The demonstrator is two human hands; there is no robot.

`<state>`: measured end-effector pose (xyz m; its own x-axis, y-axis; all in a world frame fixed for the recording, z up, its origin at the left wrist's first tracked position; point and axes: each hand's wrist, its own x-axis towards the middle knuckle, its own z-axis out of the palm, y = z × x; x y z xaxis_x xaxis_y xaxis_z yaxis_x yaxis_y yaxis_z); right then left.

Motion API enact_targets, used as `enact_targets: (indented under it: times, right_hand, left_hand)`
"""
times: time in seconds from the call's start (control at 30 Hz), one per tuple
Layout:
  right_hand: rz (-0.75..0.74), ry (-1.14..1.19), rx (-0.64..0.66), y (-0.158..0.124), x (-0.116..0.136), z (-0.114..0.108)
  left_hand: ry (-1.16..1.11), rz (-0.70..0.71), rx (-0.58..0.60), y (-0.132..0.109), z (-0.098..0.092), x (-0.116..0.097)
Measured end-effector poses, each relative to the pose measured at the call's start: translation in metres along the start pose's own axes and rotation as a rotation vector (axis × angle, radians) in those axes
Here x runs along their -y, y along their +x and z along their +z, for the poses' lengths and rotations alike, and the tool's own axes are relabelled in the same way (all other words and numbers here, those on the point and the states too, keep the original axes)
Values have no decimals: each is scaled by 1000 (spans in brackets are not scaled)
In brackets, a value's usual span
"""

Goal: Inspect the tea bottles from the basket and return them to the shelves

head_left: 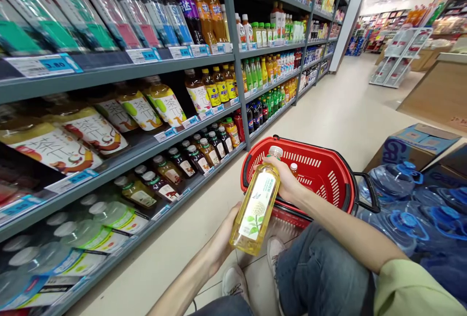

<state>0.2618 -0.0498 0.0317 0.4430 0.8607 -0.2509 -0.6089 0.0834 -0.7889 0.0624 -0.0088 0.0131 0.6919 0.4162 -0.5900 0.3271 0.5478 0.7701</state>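
Note:
Both of my hands hold a large bottle of yellow tea drink point(257, 204), tilted, with a white label showing a flower and a bird. My left hand point(224, 236) is closed on its lower left side, the fingers partly hidden behind it. Near the neck, my right hand point(286, 175) grips it from the right. Just beyond the bottle stands a red shopping basket point(314, 147) on the floor, its black handle folded to the right side. Inside the basket, a small bottle with a white cap point(294, 167) is partly visible.
Shelves point(153, 136) of bottled drinks with price tags run along the left. Large blue water jugs point(397, 223) and cardboard boxes point(412, 146) stand on the right. A pale tiled aisle point(328, 97) leads ahead past a white display rack point(401, 56). My shoes point(235, 282) are below the bottle.

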Motion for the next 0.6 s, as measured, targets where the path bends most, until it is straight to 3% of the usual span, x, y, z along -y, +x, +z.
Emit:
enact_targets:
  times: [0.13,0.23,0.43,0.6]
  right_hand:
    - [-71,68,-93,5,1,-2]
    - [-84,112,-182,8,0,-4]
    - [-40,162,-216,5,2,-1]
    - [-71,65,-25,-6,7,1]
  left_hand:
    - [330,303,9,-9,-1,-8]
    - [614,516,-110,-10,-1,-12]
    - [706,576,-163,-7,-4,-15]
    - [484,602,-58,-13,-2,-8]
